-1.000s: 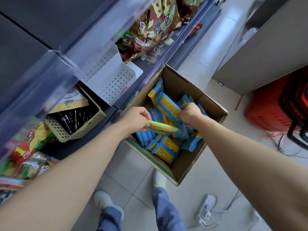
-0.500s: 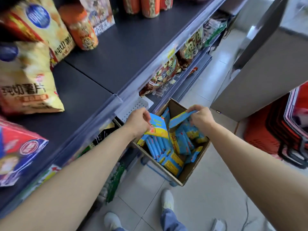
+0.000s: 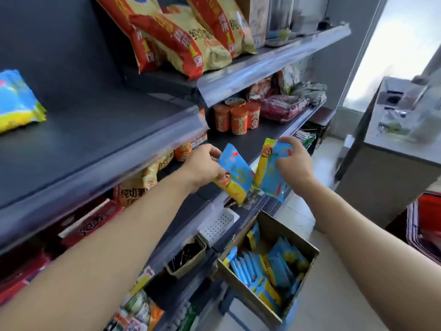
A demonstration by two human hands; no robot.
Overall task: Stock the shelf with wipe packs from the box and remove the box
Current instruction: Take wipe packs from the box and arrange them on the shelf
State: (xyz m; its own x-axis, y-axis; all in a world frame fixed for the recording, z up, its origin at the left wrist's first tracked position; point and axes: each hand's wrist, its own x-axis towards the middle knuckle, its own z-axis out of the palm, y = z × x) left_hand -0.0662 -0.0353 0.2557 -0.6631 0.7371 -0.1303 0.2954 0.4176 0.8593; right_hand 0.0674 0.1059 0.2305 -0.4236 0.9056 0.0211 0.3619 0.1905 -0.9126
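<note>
Pale floor tiles run along the foot of a dark grey shelving unit with clear strips on its front edges. To the right stands a grey counter, with a red basket stack below it. Bright daylight comes through a window past the counter's far end.

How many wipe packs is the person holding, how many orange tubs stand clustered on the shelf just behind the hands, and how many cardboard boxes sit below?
Wipe packs: 2, one in the left hand, one in the right hand
Orange tubs: 4
Cardboard box: 1
Total: 7
</note>
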